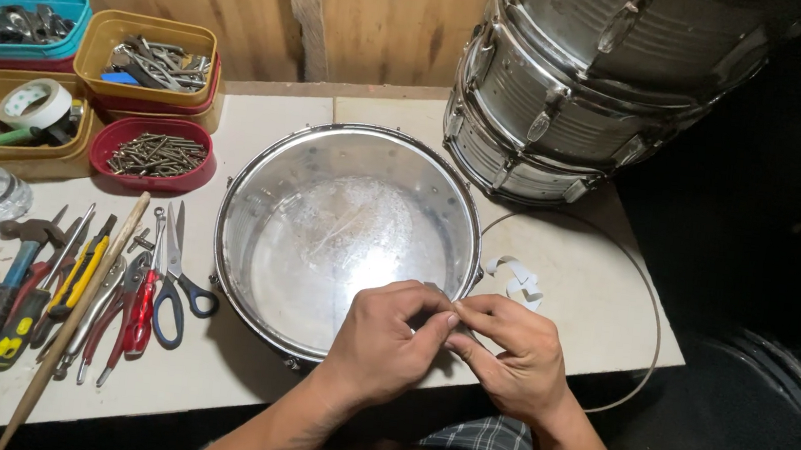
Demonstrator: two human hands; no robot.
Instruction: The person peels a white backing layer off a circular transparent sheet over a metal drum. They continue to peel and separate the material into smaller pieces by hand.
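1. We are pinching a small pale strip (454, 310) between the fingertips of our left hand (385, 336) and right hand (515, 355), at the near rim of the shiny round metal drum shell (346, 234).
2. It seems we are fitting it; next calls for steady pressing.

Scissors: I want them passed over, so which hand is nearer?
Left. The left hand is right of the scissors, at the drum rim; the right hand lies farther right.

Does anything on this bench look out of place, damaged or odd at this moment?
Little stands out. Curled white scraps lie loose on the table beside the open drum shell, and a thin wire hoop hangs past the table's edge. Both hands, left hand and right hand, pinch something small at the shell's rim.
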